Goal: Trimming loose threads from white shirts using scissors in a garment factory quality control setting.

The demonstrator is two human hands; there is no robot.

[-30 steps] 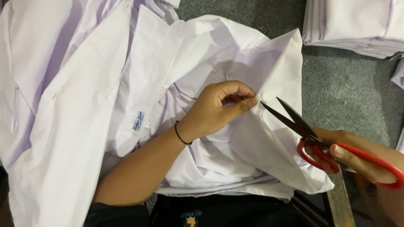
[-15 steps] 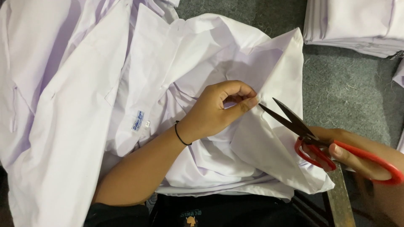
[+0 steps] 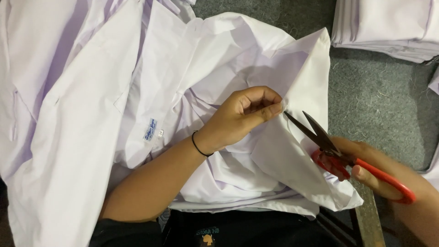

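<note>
A white shirt [image 3: 151,82] lies spread and crumpled across my lap and the grey surface, with a small label [image 3: 150,129] sewn near its collar. My left hand [image 3: 244,114], a thin black band on its wrist, pinches a fold of the shirt's cloth between thumb and fingers. My right hand [image 3: 366,171] holds red-handled scissors [image 3: 340,153]. Their dark blades are slightly apart and point left, tips almost touching the pinched fold just beside my left fingertips.
A stack of folded white garments [image 3: 388,25] sits at the top right on the grey felt-like surface [image 3: 379,96]. More white cloth [image 3: 45,114] is heaped on the left. A metal bar [image 3: 368,219] runs along the lower right edge.
The scissors have crept slightly left, their tips closer to the pinched fold. My left hand keeps its pinch in the same place.
</note>
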